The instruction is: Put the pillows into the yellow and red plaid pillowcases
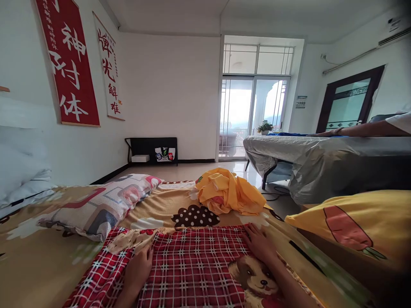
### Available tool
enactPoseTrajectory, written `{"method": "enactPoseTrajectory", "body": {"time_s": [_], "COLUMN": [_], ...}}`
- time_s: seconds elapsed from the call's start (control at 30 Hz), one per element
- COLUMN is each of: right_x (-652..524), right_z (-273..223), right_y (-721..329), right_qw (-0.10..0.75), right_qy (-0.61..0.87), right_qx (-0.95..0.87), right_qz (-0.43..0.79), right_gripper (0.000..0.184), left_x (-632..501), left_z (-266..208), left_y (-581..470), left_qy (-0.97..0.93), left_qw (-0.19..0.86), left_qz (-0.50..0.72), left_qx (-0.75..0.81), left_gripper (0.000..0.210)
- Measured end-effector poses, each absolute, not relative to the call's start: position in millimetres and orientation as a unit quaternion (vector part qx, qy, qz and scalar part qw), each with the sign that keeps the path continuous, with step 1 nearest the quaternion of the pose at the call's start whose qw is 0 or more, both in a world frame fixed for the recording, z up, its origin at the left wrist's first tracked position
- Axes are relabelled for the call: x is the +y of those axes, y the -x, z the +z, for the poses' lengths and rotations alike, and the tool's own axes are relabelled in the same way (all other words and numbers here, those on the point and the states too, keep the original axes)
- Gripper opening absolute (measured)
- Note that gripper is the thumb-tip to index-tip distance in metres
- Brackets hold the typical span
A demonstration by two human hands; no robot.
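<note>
A red plaid blanket (195, 265) with a cartoon dog print lies spread on the bed in front of me. My left hand (140, 266) is on its left part, fingers curled in and closed at the cloth beside a turned-over fold. At the far right corner rests my right hand (259, 244), open, its fingers stretched flat across the fabric. Just beyond the blanket is a crumpled yellow cloth (229, 192). A patterned pillow (105, 205) lies to the left, near the blanket's far left corner.
The bed sheet (28, 256) is tan with printed shapes. On the right is a yellow cloth-covered item (382, 222) with a popsicle print. Farther off, a person's arm (362, 129) rests on a table under a grey plastic cover (334, 158). A low black shelf (144, 147) stands by the wall.
</note>
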State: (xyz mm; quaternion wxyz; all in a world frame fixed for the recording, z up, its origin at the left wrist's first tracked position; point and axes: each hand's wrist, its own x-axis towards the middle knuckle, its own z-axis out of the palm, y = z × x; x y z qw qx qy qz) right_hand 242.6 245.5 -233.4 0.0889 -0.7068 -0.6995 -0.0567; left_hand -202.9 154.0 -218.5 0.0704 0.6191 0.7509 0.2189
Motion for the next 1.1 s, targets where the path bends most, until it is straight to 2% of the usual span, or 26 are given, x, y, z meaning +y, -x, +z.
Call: {"method": "enactPoseTrajectory", "body": {"time_s": [0.1, 0.2, 0.27, 0.33, 0.43, 0.53, 0.67, 0.83, 1.03, 1.1], "right_x": [246, 246, 242, 234, 218, 209, 216, 236, 233, 230], "right_z": [-229, -216, -206, -201, -204, -214, -221, -225, -225, -223], "right_y": [-244, -238, -227, -213, -195, -192, -211, -241, -238, -237], "right_qw": [0.108, 0.196, 0.272, 0.300, 0.251, 0.215, 0.155, 0.096, 0.081, 0.082], "right_qy": [0.699, 0.658, 0.612, 0.565, 0.469, 0.427, 0.544, 0.697, 0.717, 0.717], "right_qx": [-0.704, -0.724, -0.740, -0.769, -0.838, -0.860, -0.819, -0.710, -0.693, -0.692], "right_qz": [-0.060, -0.072, -0.060, -0.008, 0.122, 0.177, 0.098, 0.022, -0.007, -0.015], "right_gripper": [0.054, 0.053, 0.052, 0.053, 0.059, 0.060, 0.058, 0.066, 0.066, 0.066], "left_x": [145, 126, 113, 108, 125, 160, 190, 197, 182, 162], "left_z": [-206, -184, -167, -153, -142, -147, -178, -213, -202, -199], "left_y": [201, 189, 166, 131, 68, 27, 41, 98, 91, 85], "left_qy": [-0.625, -0.666, -0.722, -0.772, -0.790, -0.780, -0.766, -0.657, -0.676, -0.725], "left_qw": [-0.022, -0.068, -0.032, 0.032, 0.091, 0.078, 0.066, -0.002, -0.120, -0.114], "left_qz": [0.310, 0.372, 0.320, 0.202, 0.026, 0.019, 0.049, 0.069, 0.027, 0.027], "left_qx": [0.716, 0.643, 0.613, 0.602, 0.605, 0.620, 0.638, 0.751, 0.726, 0.678], "left_gripper": [0.031, 0.034, 0.038, 0.047, 0.058, 0.051, 0.056, 0.064, 0.051, 0.049]}}
